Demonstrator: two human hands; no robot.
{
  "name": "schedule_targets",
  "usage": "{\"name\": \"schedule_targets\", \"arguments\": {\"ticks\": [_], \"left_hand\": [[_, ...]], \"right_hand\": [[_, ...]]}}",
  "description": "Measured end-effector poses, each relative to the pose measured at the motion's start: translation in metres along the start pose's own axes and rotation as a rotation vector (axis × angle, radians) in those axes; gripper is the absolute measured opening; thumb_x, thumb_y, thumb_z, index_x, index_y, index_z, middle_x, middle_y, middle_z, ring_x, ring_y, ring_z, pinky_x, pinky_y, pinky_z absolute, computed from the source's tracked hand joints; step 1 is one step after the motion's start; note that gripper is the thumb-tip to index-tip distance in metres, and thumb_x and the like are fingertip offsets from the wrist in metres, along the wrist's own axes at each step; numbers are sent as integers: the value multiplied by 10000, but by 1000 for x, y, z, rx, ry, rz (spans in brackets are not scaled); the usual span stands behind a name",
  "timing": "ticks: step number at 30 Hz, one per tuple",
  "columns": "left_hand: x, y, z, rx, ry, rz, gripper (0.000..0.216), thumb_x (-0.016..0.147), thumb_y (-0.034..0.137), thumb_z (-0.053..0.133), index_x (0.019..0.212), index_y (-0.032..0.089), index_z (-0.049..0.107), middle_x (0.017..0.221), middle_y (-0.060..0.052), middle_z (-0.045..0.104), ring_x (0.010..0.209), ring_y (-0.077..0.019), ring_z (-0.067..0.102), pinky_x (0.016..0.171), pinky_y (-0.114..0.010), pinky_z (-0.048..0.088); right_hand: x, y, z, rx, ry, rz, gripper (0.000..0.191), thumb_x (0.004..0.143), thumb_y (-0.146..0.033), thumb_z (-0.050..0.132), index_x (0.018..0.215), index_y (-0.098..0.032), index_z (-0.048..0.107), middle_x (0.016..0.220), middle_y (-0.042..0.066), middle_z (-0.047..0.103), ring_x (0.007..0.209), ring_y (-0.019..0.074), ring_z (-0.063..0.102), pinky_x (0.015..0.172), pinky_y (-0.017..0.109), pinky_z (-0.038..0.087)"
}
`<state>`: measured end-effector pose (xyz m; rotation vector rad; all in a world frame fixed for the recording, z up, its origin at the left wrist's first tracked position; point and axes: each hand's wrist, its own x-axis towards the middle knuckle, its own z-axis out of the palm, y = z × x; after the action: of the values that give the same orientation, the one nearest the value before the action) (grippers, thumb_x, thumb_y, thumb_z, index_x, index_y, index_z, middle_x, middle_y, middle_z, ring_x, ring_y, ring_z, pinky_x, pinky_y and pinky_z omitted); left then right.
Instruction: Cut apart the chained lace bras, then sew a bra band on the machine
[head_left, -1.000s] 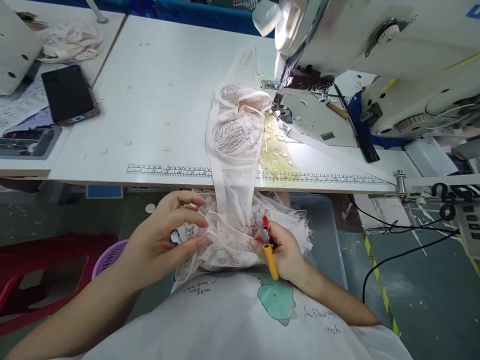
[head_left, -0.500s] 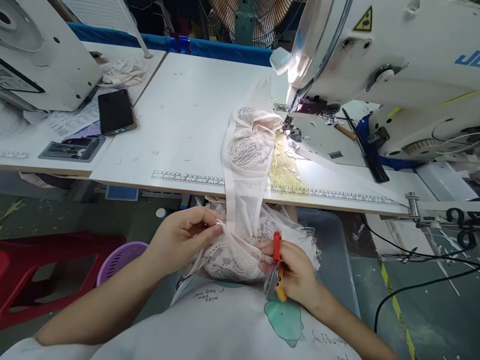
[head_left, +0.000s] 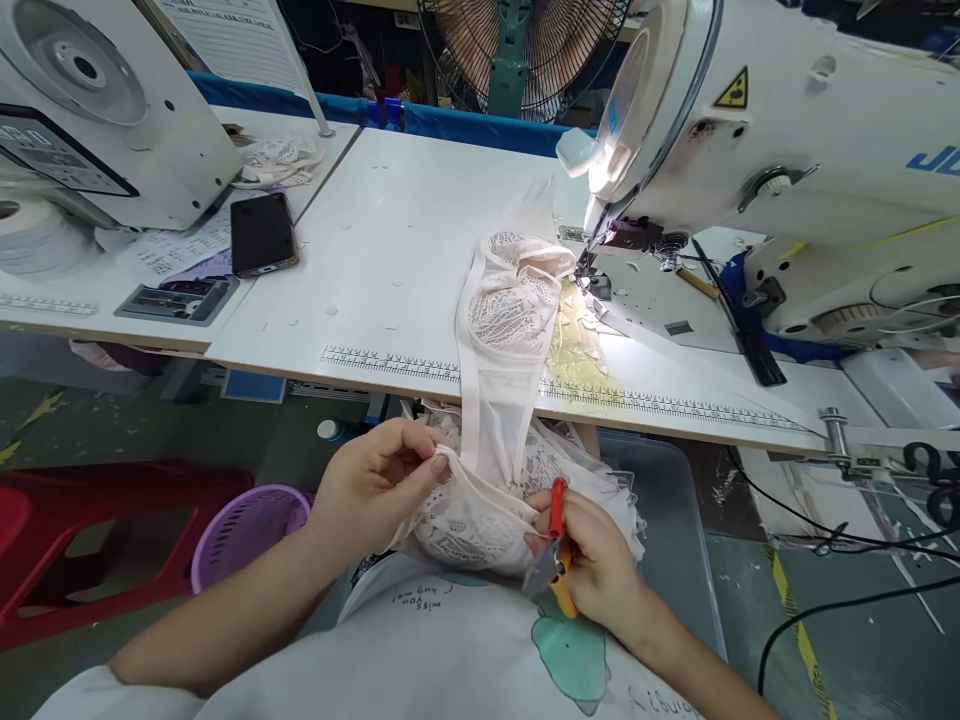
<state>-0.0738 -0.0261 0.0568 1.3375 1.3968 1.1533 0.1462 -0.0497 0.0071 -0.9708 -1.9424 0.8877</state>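
Note:
A pale lace bra [head_left: 480, 505] lies bunched over my lap. Part of it runs up over the table edge, with one lace cup [head_left: 502, 310] flat beside the sewing machine needle. My left hand [head_left: 386, 485] is closed, thumb and fingers pinching the bra's edge band. In my right hand [head_left: 600, 565] are thread snips [head_left: 557, 515] with red and orange handles, blades pointing down toward my shirt. The fingertips of that hand also pinch the band, which stretches between both hands. Some of the right fingers are hidden behind the snips.
A sewing machine [head_left: 817, 130] with its lamp lit stands at the right of the white table [head_left: 367, 260]. A phone [head_left: 262, 233] and papers lie left. Below are a grey bin [head_left: 675, 520], purple basket [head_left: 240, 535] and red stool [head_left: 45, 560]. Behind is a fan [head_left: 517, 60].
The camera view has shifted slightly, so the table and machine sit a little lower and further right. Both hands keep their hold on the bra band, nearly unchanged.

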Motion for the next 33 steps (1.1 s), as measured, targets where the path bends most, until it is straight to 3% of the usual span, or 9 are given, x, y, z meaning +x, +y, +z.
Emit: {"name": "schedule_targets", "arguments": {"ticks": [7, 13, 17, 23, 29, 33], "left_hand": [[-7, 7, 6, -116, 108, -79, 219, 641, 114, 689, 825, 193, 599, 671, 13, 665, 571, -95, 605, 498, -144, 493], [-5, 6, 13, -38, 243, -168, 100, 593, 150, 712, 670, 189, 661, 653, 23, 675, 548, -87, 614, 498, -111, 525], [-6, 1, 5, -14, 190, -83, 106, 603, 135, 722, 667, 192, 660, 697, 12, 684, 605, -107, 636, 503, -111, 534], [-9, 2, -2, -88, 61, 63, 129, 635, 88, 682, 690, 200, 652, 697, -29, 650, 602, -174, 599, 395, -229, 474], [-7, 3, -4, -134, 38, 149, 190, 604, 48, 671, 700, 212, 679, 653, -25, 643, 696, -214, 590, 515, -302, 479], [-8, 8, -2, -128, 88, 130, 200, 587, 60, 698, 722, 208, 701, 619, -31, 649, 694, -228, 578, 450, -292, 444]], "right_hand": [[-7, 5, 5, 49, 79, 181, 90, 728, -153, 562, 723, -206, 490, 662, 5, 611, 558, 136, 572, 488, 238, 460], [-6, 10, 1, 138, 67, 125, 79, 758, -150, 547, 746, -213, 501, 778, 27, 661, 677, 148, 624, 575, 259, 502], [0, 7, -1, 140, 117, 62, 71, 777, -177, 575, 771, -211, 513, 824, 61, 671, 708, 154, 623, 616, 269, 508], [3, 4, -2, 117, 194, -49, 120, 733, -150, 606, 736, -211, 503, 752, 46, 669, 626, 145, 595, 580, 269, 486], [1, 0, -1, 190, 203, 45, 163, 673, -139, 604, 793, -203, 513, 719, 36, 634, 634, 154, 598, 583, 273, 494], [8, -3, -8, 202, 77, 143, 141, 661, -157, 591, 794, -191, 561, 741, 36, 628, 672, 154, 598, 598, 255, 489]]}}
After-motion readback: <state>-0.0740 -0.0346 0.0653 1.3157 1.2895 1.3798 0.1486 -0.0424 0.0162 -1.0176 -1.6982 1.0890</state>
